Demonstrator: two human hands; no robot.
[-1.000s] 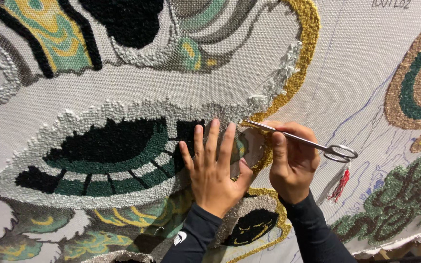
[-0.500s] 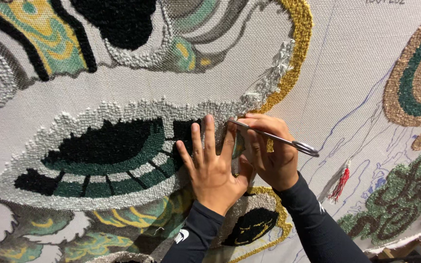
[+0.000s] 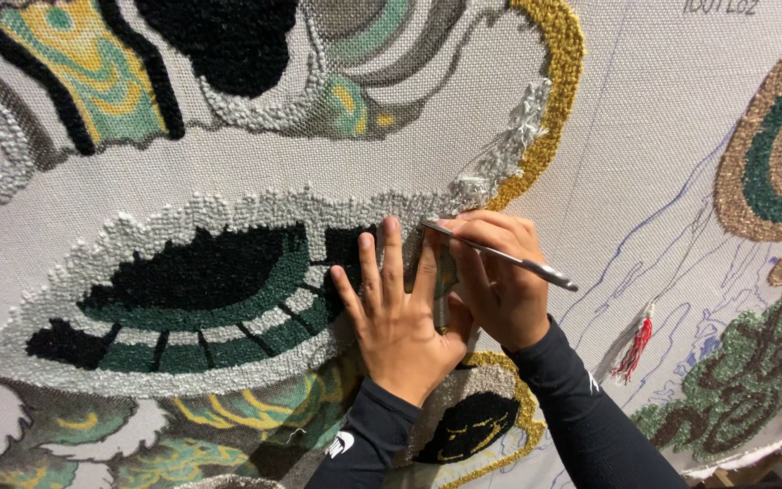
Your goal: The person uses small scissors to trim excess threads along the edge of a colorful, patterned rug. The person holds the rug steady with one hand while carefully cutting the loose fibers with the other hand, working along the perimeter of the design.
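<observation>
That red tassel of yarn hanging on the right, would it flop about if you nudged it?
Probably yes. The red tassel looks like loose strands hanging from one point on the backing cloth, so it would likely swing and bend limply. It seems very light for its size. Being soft yarn, it should not roll or break, though strands might fray.

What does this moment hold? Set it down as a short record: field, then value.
setting: a tufted rug cloth stretched upright, partly filled with yarn
left hand: flat on the cloth, fingers spread over the black and green tufted patch
right hand: gripping a slim metal tool, its tip at the cloth above the left fingertips
tool type: handles hidden, cannot tell from this view
sleeves: dark, long, on both arms
nearby: gold tufted border; red yarn tail hanging at right; blue drawn outlines on bare cloth
</observation>
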